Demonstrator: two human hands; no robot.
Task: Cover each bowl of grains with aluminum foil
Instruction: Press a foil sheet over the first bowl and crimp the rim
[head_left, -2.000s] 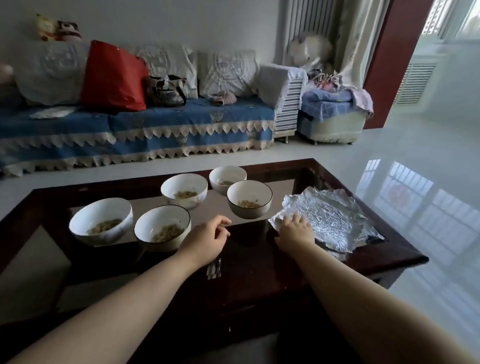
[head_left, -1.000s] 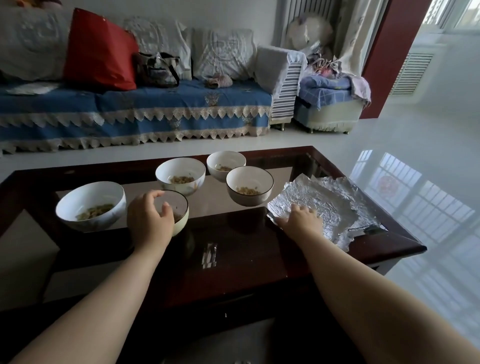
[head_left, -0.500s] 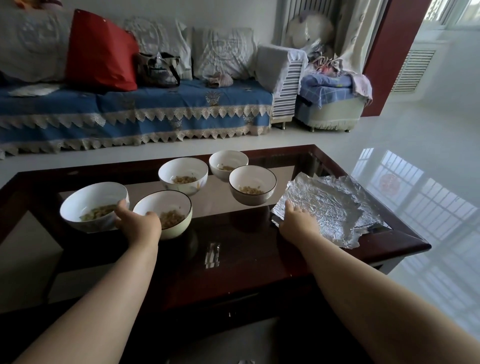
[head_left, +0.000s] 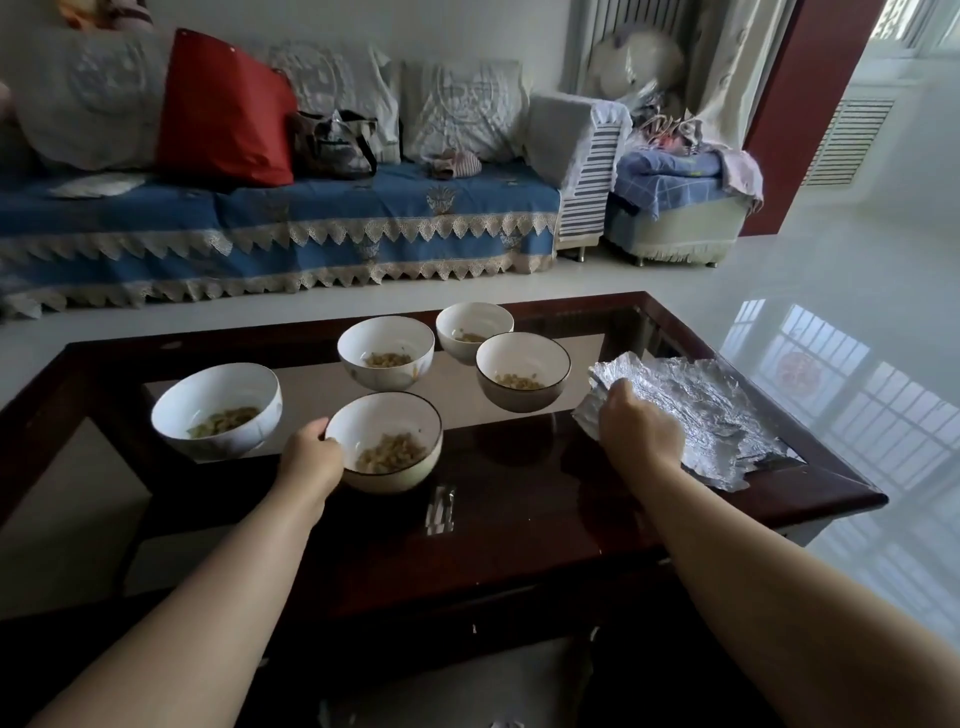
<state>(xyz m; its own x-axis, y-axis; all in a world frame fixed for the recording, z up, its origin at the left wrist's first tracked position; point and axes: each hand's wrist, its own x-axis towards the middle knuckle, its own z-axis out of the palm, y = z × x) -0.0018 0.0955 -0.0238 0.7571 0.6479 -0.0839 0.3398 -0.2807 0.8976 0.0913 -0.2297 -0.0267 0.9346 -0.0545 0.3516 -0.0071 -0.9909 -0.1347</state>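
The left hand (head_left: 310, 460) is gripping the left rim of the nearest bowl (head_left: 385, 441), which is sitting on the dark table (head_left: 519, 519), while the right hand (head_left: 640, 434) is pinching the near-left edge of the foil sheets (head_left: 696, 410) (crumpled, stacked at the table's right end). Four more grain bowls are standing uncovered beyond, with a blue sofa (head_left: 260, 223) lying farther back.

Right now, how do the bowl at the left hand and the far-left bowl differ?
The near bowl has a dark rim line; the far-left bowl has a plain white rim. The left hand grips the near bowl's rim; nothing touches the far-left bowl. The near bowl's grains look tan, the far-left bowl's greener. Both are white, uncovered and on the table.
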